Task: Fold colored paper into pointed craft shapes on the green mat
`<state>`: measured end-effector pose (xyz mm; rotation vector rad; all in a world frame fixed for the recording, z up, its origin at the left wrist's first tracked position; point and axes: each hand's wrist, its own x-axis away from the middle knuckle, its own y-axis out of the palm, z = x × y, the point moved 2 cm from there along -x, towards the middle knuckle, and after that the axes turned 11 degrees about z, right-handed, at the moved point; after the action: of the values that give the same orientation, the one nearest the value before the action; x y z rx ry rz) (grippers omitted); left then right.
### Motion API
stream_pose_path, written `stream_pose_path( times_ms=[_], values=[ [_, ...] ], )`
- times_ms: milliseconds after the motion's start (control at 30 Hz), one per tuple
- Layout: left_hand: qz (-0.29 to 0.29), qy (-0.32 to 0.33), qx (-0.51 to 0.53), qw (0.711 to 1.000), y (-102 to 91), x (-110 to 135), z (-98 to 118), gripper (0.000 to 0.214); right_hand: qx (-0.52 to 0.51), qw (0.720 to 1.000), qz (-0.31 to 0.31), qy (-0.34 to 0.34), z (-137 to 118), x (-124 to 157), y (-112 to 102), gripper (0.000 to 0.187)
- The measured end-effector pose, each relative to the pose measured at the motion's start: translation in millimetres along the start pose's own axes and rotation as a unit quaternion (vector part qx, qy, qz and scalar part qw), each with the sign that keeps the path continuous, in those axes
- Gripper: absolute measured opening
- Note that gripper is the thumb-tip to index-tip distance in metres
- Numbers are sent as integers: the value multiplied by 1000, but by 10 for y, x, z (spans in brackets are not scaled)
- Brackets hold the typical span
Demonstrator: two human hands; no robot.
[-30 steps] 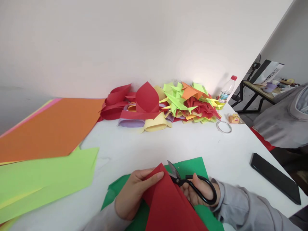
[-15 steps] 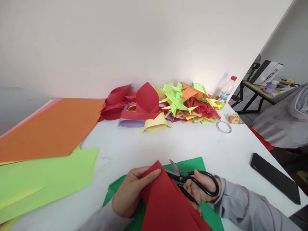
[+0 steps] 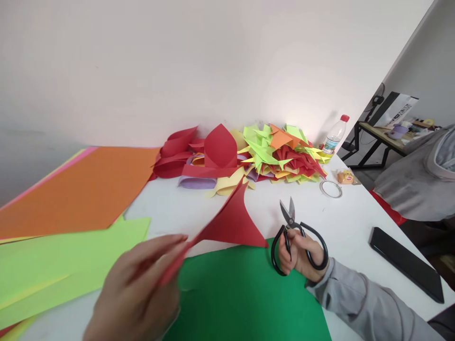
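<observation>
My left hand point(image 3: 142, 284), slightly blurred, pinches a folded piece of red paper point(image 3: 231, 220) with curved cut edges, held up over the table. Its pointed tips face away from me. My right hand point(image 3: 302, 251) grips black-handled scissors point(image 3: 291, 222), whose blades are parted and point up and away. Nothing lies between the blades. Beneath both hands a green sheet of paper point(image 3: 249, 293) is spread flat on the white table.
Orange sheets point(image 3: 81, 189) and lime-green sheets point(image 3: 71, 265) lie at left. Red looped paper pieces point(image 3: 220, 147) and a pile of pointed cut-outs point(image 3: 284, 151) line the wall. A bottle point(image 3: 334, 135), tape roll point(image 3: 330, 189), wrapped snack point(image 3: 345, 177) and black phone point(image 3: 405, 263) are at right.
The scissors have come away from the red paper and moved slightly up and right. My left hand has swung the red paper left and raised it, uncovering more of the green sheet.
</observation>
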<state>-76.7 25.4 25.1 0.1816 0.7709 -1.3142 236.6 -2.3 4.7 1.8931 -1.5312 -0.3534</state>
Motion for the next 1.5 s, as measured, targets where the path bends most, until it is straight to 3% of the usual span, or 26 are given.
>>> stream_pose_path(
  times_ms=[67,133,200,300,400,533,667,733,800,833,900,967,1033,1167,1233,1333,1500],
  values=[
    [-28,104,-17,994,113,135,178,37,24,1000,-10,-12,68,6,27,40],
    [-39,290,-82,953,338,288,433,58,51,998,-26,-13,153,10,47,44],
    [-82,373,-110,918,578,406,609,58,78,997,-23,-15,239,13,52,46],
    [-141,402,-105,899,780,499,685,52,106,992,40,-50,311,15,47,46],
    [-146,402,-104,898,824,529,645,50,131,985,93,-63,299,20,83,45],
    [-148,380,-88,909,864,535,661,42,155,981,81,-86,188,43,214,43],
    [-107,274,-19,955,799,479,757,26,160,977,77,-115,85,71,259,44],
    [-116,167,38,978,755,424,767,12,164,973,94,-130,45,86,227,44],
    [-177,16,96,979,775,369,730,28,170,973,82,-135,6,111,203,42],
    [-219,-67,126,965,810,350,702,39,176,973,66,-135,-14,128,199,41],
    [-287,-229,199,909,905,330,651,55,196,972,26,-127,-58,170,208,39],
    [-284,-353,276,848,986,319,623,59,224,967,0,-124,-106,216,222,37],
    [-256,-429,332,800,1031,324,624,54,245,961,-16,-127,-150,256,234,36],
    [-282,-515,365,722,1042,420,684,56,250,958,-42,-135,-200,300,242,34],
    [-293,-527,366,709,1038,471,711,58,267,953,-40,-137,-208,308,240,33],
    [-265,-534,364,715,1056,490,712,53,313,938,-52,-143,-215,323,250,31],
    [-117,-516,365,766,1033,380,667,54,287,940,-78,-168,-238,350,298,27]
  ],
)
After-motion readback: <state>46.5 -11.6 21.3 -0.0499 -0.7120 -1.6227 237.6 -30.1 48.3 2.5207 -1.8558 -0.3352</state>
